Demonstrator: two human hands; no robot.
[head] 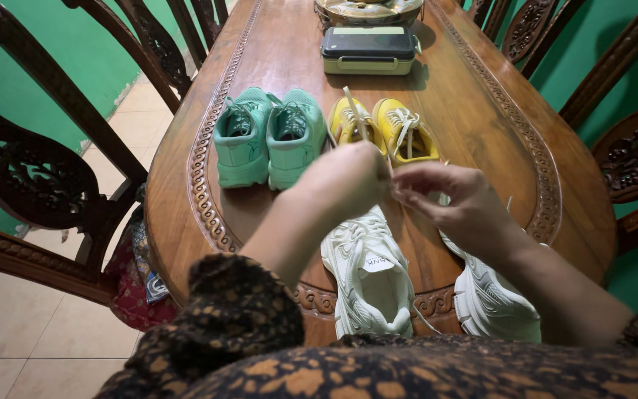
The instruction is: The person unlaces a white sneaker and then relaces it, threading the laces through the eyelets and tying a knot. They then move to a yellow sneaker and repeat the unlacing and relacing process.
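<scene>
My left hand [345, 181] is raised over the table and pinches a cream shoelace [354, 112] that sticks up past its fingers. My right hand [455, 201] pinches the same lace close beside it. Beneath them lie two white sneakers: one [369, 277] under my left wrist, toe pointing away, and the other [490, 295] under my right forearm, partly hidden. Both sit at the near edge of the carved wooden table [186, 192].
A pair of mint green sneakers [269, 137] and a pair of yellow sneakers [385, 129] stand side by side mid-table. Behind them are a dark-lidded box [368, 50] and a metal bowl [369, 10]. Carved wooden chairs [35, 177] flank the table.
</scene>
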